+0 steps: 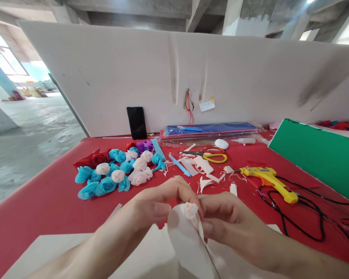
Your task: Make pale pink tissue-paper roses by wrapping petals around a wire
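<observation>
While our right hand [232,219] is pinching the white flower [190,210] along its right side, our left hand [147,203] is arching over from the left, its thumb lying just beside the broad petal [182,234]; we cannot tell whether those fingers are pressing. We are holding the flower at the near middle, above a pale sheet [56,248], and its thin stem [211,259] is pointing down toward us. We are judging it light, soft and easily creased, with little slip, so we are better off gripping low, where petal and stem are meeting, and sparing the rolled tip.

Beyond our hands, white scraps [204,164] are lying about, with scissors [204,154] and a blue stick [179,165] among them. To the right, a yellow glue gun [261,174] is resting on its side. To the left, blue, white, red and purple flowers [126,167] are sitting bunched together. On the far side, a black phone [136,123] is leaning against a white board [110,77], and a green board [314,155] is standing at the far right.
</observation>
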### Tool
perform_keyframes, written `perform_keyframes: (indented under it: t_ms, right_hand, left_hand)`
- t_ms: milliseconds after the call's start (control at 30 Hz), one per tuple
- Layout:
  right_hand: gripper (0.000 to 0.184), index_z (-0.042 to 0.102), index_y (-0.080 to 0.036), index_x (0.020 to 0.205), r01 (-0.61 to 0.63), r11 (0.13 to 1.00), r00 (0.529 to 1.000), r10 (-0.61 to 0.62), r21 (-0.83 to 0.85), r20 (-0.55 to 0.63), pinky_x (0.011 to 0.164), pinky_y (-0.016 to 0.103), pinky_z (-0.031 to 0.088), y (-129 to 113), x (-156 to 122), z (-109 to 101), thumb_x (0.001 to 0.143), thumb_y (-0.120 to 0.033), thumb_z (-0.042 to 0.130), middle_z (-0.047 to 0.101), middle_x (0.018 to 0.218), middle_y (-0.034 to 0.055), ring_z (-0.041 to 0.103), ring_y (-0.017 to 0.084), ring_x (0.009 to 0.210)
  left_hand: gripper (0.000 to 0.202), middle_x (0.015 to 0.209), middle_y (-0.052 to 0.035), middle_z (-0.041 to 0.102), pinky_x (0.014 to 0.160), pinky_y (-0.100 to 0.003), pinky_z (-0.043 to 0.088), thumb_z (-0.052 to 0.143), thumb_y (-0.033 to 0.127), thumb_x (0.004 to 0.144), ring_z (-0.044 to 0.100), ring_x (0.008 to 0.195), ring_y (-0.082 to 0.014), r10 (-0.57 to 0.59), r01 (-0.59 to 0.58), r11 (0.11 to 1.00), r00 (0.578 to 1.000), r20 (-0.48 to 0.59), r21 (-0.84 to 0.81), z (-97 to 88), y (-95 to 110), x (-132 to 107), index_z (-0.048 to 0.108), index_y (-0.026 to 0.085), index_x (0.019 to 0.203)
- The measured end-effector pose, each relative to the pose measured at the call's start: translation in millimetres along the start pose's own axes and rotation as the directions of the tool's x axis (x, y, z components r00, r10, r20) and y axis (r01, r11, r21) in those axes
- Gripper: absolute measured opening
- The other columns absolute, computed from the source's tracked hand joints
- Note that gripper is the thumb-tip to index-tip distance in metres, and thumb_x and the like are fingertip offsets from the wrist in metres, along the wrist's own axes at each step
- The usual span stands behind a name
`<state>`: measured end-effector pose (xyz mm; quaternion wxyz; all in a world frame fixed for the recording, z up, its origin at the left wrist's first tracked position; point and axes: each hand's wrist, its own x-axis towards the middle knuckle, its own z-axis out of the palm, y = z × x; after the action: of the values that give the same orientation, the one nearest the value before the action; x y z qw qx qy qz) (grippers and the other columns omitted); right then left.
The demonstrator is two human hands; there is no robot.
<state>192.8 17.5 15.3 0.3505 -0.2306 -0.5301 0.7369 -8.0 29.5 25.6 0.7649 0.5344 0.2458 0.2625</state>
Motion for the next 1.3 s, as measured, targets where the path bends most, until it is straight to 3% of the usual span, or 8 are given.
perform_keyframes:
  t_ms: [200, 367, 500, 600, 767, 1033, 1167, 1300]
  right_hand:
    - [0.032, 0.056, -0.014, 0.066, 0.056, 0.998, 0.998, -0.056, 0.011, 0.021, 0.062, 0.02, 0.033, 1.1, 1.2, -1.3, 0.087, -0.036, 0.066, 0.044, 0.068, -0.0041, 0.039, 0.006, 0.063]
    - [0.031, 0.057, -0.014, 0.067, 0.037, 0.998, 0.999, -0.037, 0.051, 0.008, 0.059, 0.02, 0.031, 4.8, 1.8, -1.5, 0.086, -0.036, 0.067, 0.044, 0.067, -0.0036, 0.04, 0.006, 0.063]
    - [0.029, 0.058, -0.014, 0.068, 0.023, 0.995, 1.0, -0.024, 0.097, 0.009, 0.056, 0.019, 0.03, 6.9, 0.2, -0.6, 0.085, -0.035, 0.069, 0.049, 0.07, -0.0016, 0.042, 0.006, 0.064]
    - [0.029, 0.058, -0.014, 0.068, 0.031, 0.993, 1.0, -0.031, 0.113, 0.001, 0.053, 0.019, 0.028, 6.1, 0.0, 0.4, 0.085, -0.035, 0.068, 0.047, 0.068, -0.0025, 0.04, 0.006, 0.061]
    - [0.029, 0.059, -0.014, 0.065, 0.04, 0.997, 0.999, -0.037, 0.071, -0.036, 0.056, 0.02, 0.032, 2.0, 0.8, 4.4, 0.084, -0.034, 0.07, 0.048, 0.066, -0.0035, 0.04, 0.006, 0.06]
    - [0.021, 0.065, -0.017, 0.067, 0.1, 0.995, 0.983, -0.101, -0.01, -0.156, 0.061, 0.02, 0.035, -0.5, -5.1, 14.6, 0.084, -0.028, 0.07, 0.052, 0.07, -0.0037, 0.044, 0.006, 0.065]
    - [0.024, 0.066, -0.017, 0.067, 0.137, 0.988, 0.97, -0.147, -0.068, -0.191, 0.06, 0.021, 0.036, 1.3, -5.7, 15.4, 0.081, -0.035, 0.073, 0.052, 0.069, -0.0034, 0.044, 0.008, 0.064]
    - [0.028, 0.065, -0.017, 0.064, 0.203, 0.968, 0.946, -0.233, -0.149, -0.225, 0.059, 0.022, 0.037, 2.5, -2.6, 14.5, 0.08, -0.039, 0.074, 0.051, 0.066, -0.0037, 0.043, 0.008, 0.061]
  left_hand:
    - [0.014, 0.085, 0.0032, 0.063, 0.078, -0.023, 0.044, 0.054, 0.02, 0.083, 0.057, 0.08, -0.0138, 0.076, -0.075, 0.997, 0.997, -0.028, 0.034, -1.9, -0.9, 2.9, 0.064, 0.023, 0.093]
    - [0.021, 0.081, 0.0004, 0.059, 0.064, -0.024, 0.047, 0.046, 0.018, 0.08, 0.058, 0.074, -0.0161, 0.093, -0.092, 0.995, 0.994, -0.056, 0.032, 7.8, 7.7, 6.3, 0.066, 0.022, 0.084]
    - [0.003, 0.077, 0.0037, 0.057, 0.056, -0.019, 0.044, 0.066, 0.022, 0.08, 0.056, 0.068, -0.0122, 0.081, -0.078, 0.997, 0.986, -0.148, 0.027, 17.3, 5.5, 8.2, 0.066, 0.024, 0.078]
    - [0.012, 0.077, 0.0051, 0.057, 0.057, -0.017, 0.044, 0.078, 0.023, 0.073, 0.058, 0.07, -0.012, 0.123, -0.107, 0.99, 0.973, -0.193, 0.092, 19.8, 2.8, 10.0, 0.066, 0.023, 0.072]
    - [0.013, 0.077, 0.009, 0.058, 0.055, -0.013, 0.041, 0.078, 0.019, 0.075, 0.053, 0.067, -0.0076, 0.119, -0.107, 0.99, 0.982, -0.148, 0.087, 17.0, 1.3, 9.3, 0.067, 0.026, 0.074]
    - [0.012, 0.075, 0.0076, 0.053, 0.067, -0.019, 0.044, 0.075, 0.017, 0.074, 0.053, 0.073, -0.0112, 0.213, -0.187, 0.968, 0.965, -0.156, 0.165, 20.2, 0.3, 11.1, 0.069, 0.027, 0.073]
    - [0.011, 0.075, 0.0071, 0.054, 0.06, -0.017, 0.043, 0.08, 0.021, 0.071, 0.052, 0.074, -0.0115, 0.189, -0.165, 0.976, 0.968, -0.168, 0.145, 21.2, 2.8, 11.6, 0.073, 0.029, 0.073]
    - [0.009, 0.076, 0.0059, 0.054, 0.056, -0.017, 0.039, 0.078, 0.022, 0.075, 0.05, 0.071, -0.011, 0.256, -0.223, 0.953, 0.955, -0.149, 0.207, 16.8, -1.6, 11.6, 0.076, 0.031, 0.077]
